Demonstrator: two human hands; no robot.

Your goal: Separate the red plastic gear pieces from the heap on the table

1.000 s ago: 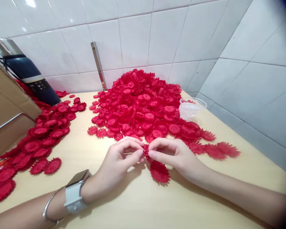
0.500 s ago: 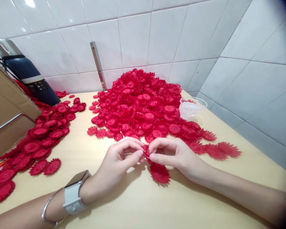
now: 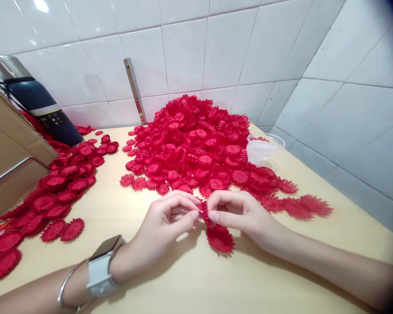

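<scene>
Red disc, nearer than the heap, shows more than a moment ago, seemingly still mid-handling; my right hand pinches it, my left hand nearly closed, hold unclear.

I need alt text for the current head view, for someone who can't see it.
The right hand pinches a red frilly piece over a pale table, the left hand close beside it. Behind them rises a large heap of red discs, a clear tub at its right.
</scene>
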